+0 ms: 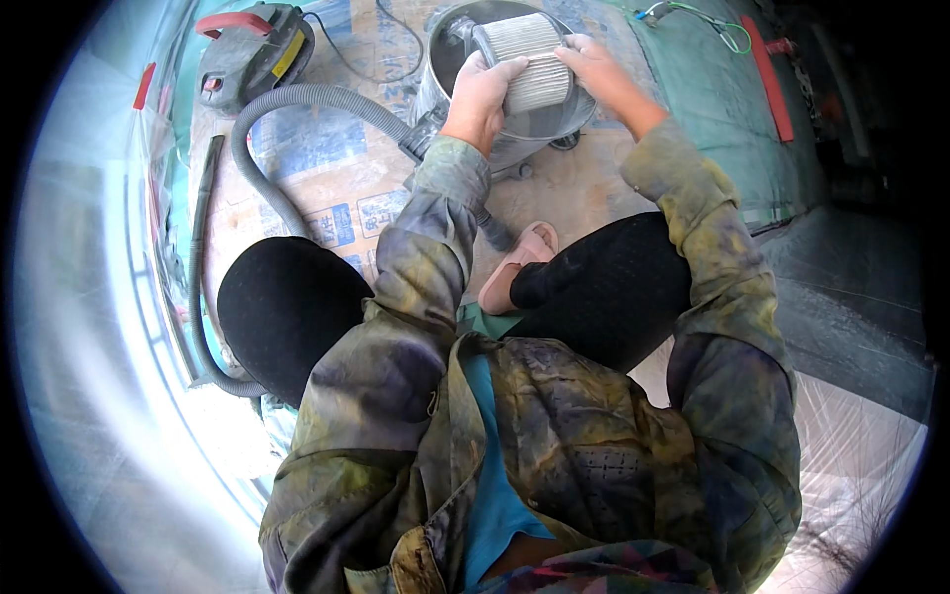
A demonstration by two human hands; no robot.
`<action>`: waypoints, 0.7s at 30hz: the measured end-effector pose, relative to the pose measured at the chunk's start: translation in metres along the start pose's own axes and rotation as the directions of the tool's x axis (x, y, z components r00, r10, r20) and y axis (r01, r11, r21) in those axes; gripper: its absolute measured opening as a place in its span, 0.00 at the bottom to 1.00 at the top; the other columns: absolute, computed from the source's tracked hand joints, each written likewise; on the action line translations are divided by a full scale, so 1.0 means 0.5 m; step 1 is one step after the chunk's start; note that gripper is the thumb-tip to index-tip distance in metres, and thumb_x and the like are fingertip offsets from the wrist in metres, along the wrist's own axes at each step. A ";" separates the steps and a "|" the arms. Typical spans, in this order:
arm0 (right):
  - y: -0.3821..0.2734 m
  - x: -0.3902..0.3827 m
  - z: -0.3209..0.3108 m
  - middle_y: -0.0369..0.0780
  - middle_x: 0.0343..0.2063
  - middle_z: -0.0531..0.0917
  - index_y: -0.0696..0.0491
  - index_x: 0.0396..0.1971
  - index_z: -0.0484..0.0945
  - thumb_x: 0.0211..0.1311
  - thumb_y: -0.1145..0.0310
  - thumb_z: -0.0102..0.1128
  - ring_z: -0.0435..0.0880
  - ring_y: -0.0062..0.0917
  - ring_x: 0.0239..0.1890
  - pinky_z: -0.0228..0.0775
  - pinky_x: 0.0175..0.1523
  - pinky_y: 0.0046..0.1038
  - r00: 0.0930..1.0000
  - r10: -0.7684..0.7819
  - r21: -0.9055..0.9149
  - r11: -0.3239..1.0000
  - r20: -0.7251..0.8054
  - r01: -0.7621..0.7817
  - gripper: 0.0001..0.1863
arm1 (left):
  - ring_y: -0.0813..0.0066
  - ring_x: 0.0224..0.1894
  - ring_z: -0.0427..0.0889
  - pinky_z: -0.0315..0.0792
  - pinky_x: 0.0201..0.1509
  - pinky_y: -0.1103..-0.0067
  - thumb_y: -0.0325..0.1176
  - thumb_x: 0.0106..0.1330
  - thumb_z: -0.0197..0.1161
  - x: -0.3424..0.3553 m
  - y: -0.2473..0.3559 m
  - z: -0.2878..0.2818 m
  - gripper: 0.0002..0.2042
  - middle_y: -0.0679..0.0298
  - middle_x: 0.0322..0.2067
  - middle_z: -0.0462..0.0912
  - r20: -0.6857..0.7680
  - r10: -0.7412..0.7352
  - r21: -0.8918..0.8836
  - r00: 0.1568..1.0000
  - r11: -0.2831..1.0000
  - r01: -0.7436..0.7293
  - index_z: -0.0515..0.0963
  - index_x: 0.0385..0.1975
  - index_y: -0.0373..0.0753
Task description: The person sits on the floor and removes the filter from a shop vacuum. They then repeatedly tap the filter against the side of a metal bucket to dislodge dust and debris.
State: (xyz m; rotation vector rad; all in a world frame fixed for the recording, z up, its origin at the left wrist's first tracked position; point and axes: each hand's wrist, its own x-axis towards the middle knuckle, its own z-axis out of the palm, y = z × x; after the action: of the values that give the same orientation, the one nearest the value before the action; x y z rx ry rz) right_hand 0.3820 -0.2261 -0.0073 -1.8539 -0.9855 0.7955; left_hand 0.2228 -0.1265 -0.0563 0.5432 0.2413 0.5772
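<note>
A pleated, pale grey cylindrical vacuum filter is held between my two hands, over the open mouth of a round metal vacuum canister. My left hand grips its left side, thumb along the pleats. On the far right side, my right hand has its fingers and thumb closed on the filter. A grey corrugated hose joins the canister's near left side. Dust coats the filter and the canister. The canister's bottom is mostly hidden by the filter and my hands.
The vacuum's motor head with a red handle lies at the far left, its cord trailing. Printed cardboard covers the floor. A dark tube lies left. Red strips and green-yellow wires are at the far right. My pink slipper is near the canister.
</note>
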 end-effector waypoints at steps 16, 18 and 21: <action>-0.011 -0.028 0.031 0.47 0.52 0.75 0.66 0.57 0.61 0.63 0.67 0.60 0.77 0.28 0.51 0.71 0.55 0.28 0.983 0.106 0.346 0.926 0.149 -0.152 0.28 | 0.62 0.43 0.82 0.77 0.48 0.70 0.18 0.59 0.58 0.002 -0.006 -0.016 0.16 0.52 0.43 0.80 -0.049 -0.065 0.115 0.997 0.991 0.070 0.70 0.49 0.27; -0.008 -0.033 0.031 0.48 0.54 0.73 0.68 0.59 0.58 0.63 0.68 0.60 0.75 0.28 0.53 0.69 0.57 0.29 0.977 0.076 0.278 0.952 0.199 -0.131 0.31 | 0.61 0.42 0.82 0.77 0.48 0.69 0.19 0.60 0.58 0.008 -0.007 -0.012 0.15 0.52 0.42 0.80 -0.126 -0.113 0.116 0.985 0.985 0.128 0.72 0.48 0.27; -0.009 -0.033 0.034 0.49 0.52 0.73 0.69 0.58 0.58 0.61 0.67 0.62 0.76 0.28 0.53 0.70 0.56 0.30 0.983 0.126 0.232 0.960 0.137 -0.155 0.33 | 0.61 0.42 0.82 0.76 0.48 0.68 0.21 0.62 0.58 0.019 -0.004 -0.012 0.12 0.53 0.42 0.81 -0.206 -0.176 0.126 0.963 0.971 0.204 0.75 0.46 0.28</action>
State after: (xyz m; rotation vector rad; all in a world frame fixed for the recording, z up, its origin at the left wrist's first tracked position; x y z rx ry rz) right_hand 0.3587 -0.2320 -0.0081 -1.6925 -0.7964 1.0759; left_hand 0.2294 -0.1199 -0.0629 0.5980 0.5184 0.4261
